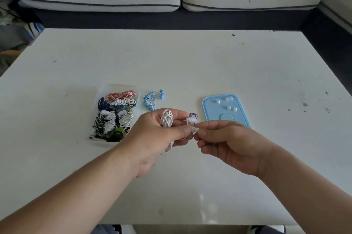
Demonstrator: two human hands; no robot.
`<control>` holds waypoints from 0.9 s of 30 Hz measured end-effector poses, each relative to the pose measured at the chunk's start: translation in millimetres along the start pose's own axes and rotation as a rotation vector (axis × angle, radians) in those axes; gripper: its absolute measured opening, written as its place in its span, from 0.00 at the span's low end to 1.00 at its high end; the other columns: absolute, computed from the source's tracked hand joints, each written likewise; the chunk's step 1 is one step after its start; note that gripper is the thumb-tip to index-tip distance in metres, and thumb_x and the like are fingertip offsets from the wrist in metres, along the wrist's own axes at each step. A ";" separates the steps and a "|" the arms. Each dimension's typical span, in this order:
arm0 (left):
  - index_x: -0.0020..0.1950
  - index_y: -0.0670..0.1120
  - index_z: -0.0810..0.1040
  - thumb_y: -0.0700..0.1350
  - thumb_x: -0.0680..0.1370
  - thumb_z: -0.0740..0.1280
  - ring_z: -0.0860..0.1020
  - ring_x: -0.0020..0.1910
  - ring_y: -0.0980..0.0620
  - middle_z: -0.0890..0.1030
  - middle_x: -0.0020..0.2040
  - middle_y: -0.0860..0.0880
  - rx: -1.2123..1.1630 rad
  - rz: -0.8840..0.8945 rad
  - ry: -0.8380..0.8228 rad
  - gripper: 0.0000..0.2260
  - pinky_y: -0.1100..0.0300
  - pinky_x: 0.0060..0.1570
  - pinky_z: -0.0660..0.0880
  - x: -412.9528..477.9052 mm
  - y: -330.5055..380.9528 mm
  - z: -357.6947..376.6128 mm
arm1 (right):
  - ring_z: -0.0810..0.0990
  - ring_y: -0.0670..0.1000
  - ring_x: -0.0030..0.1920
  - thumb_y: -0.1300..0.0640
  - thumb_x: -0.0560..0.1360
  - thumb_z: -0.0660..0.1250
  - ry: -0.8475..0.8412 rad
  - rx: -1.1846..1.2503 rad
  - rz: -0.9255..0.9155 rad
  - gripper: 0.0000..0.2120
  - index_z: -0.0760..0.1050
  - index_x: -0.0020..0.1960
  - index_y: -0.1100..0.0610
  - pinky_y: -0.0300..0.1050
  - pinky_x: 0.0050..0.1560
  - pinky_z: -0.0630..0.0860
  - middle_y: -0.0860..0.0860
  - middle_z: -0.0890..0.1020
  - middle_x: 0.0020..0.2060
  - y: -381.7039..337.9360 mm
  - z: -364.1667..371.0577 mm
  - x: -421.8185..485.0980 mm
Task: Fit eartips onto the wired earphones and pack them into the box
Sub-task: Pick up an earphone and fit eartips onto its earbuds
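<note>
At centre, left hand point(156, 134) and right hand point(232, 142) seemingly pinch earbud point(194, 129).

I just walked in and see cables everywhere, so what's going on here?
A person is fitting eartips onto wired earphones. The left hand holds coiled white earphones, while the right hand pinches a white eartip at one earbud. A clear box to the left is full of bundled earphones, a blue pair lies beside it, and five loose eartips sit on a blue lid to the right.
</note>
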State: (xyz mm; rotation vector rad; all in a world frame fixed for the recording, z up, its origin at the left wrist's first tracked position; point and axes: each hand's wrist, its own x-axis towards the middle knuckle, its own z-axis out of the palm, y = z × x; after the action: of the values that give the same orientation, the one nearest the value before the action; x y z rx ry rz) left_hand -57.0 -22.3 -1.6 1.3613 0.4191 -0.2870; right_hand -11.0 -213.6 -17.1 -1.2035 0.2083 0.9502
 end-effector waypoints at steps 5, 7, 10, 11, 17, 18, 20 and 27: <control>0.45 0.47 0.88 0.29 0.75 0.73 0.86 0.40 0.49 0.88 0.44 0.42 -0.041 -0.042 -0.031 0.13 0.60 0.44 0.84 -5.4 -1.4 -5.3 | 0.82 0.50 0.36 0.66 0.67 0.73 -0.029 -0.014 0.038 0.14 0.85 0.52 0.67 0.41 0.40 0.82 0.57 0.83 0.39 3.6 2.1 3.9; 0.48 0.45 0.87 0.29 0.75 0.73 0.86 0.40 0.48 0.88 0.45 0.40 -0.052 -0.054 -0.025 0.12 0.59 0.45 0.84 -6.9 -2.5 -7.8 | 0.82 0.50 0.36 0.66 0.67 0.73 -0.049 -0.016 0.050 0.15 0.83 0.54 0.69 0.40 0.39 0.82 0.58 0.83 0.39 6.2 3.6 5.3; 0.51 0.42 0.84 0.28 0.74 0.73 0.86 0.40 0.48 0.87 0.44 0.40 -0.056 -0.055 -0.013 0.11 0.59 0.44 0.84 -9.2 -4.1 -11.1 | 0.82 0.51 0.37 0.67 0.68 0.72 -0.073 -0.014 0.046 0.13 0.85 0.52 0.66 0.41 0.40 0.82 0.58 0.83 0.40 7.6 6.3 6.4; 0.51 0.41 0.84 0.28 0.74 0.73 0.86 0.40 0.48 0.87 0.44 0.40 -0.058 -0.052 -0.009 0.11 0.59 0.43 0.83 -9.8 -4.3 -12.3 | 0.82 0.51 0.37 0.67 0.68 0.72 -0.081 -0.018 0.042 0.12 0.86 0.51 0.65 0.41 0.40 0.82 0.58 0.83 0.40 7.6 6.6 6.6; 0.52 0.40 0.83 0.28 0.75 0.72 0.86 0.40 0.49 0.87 0.44 0.41 -0.091 -0.053 0.026 0.10 0.60 0.42 0.83 -10.4 -4.0 -14.0 | 0.83 0.51 0.36 0.68 0.67 0.72 -0.080 -0.032 0.016 0.15 0.84 0.54 0.68 0.41 0.40 0.82 0.58 0.83 0.38 7.8 9.1 8.5; 0.52 0.40 0.83 0.28 0.75 0.73 0.86 0.40 0.49 0.87 0.44 0.41 -0.095 -0.054 0.033 0.10 0.60 0.42 0.83 -9.9 -4.2 -13.9 | 0.83 0.51 0.36 0.68 0.67 0.72 -0.072 -0.040 0.007 0.15 0.84 0.54 0.68 0.41 0.40 0.82 0.58 0.84 0.38 7.4 9.4 8.7; 0.53 0.40 0.83 0.29 0.74 0.73 0.86 0.41 0.48 0.87 0.45 0.41 -0.102 -0.057 0.048 0.11 0.60 0.42 0.83 -9.3 -4.7 -14.2 | 0.83 0.52 0.37 0.68 0.67 0.73 -0.058 -0.065 -0.014 0.15 0.84 0.54 0.68 0.41 0.40 0.82 0.59 0.84 0.39 6.3 9.9 8.9; 0.49 0.43 0.84 0.30 0.74 0.74 0.86 0.42 0.47 0.87 0.44 0.42 -0.083 -0.051 0.061 0.10 0.59 0.43 0.83 -7.4 -4.4 -13.5 | 0.83 0.53 0.39 0.66 0.68 0.70 -0.063 -0.047 -0.045 0.17 0.83 0.56 0.70 0.42 0.41 0.82 0.61 0.84 0.44 4.2 8.8 9.3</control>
State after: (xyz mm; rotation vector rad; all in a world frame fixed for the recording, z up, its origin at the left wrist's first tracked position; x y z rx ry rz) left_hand -67.2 -10.1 -4.2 1.2813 0.5115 -0.2677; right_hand -11.2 -201.2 -22.2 -1.2151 0.1092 0.9569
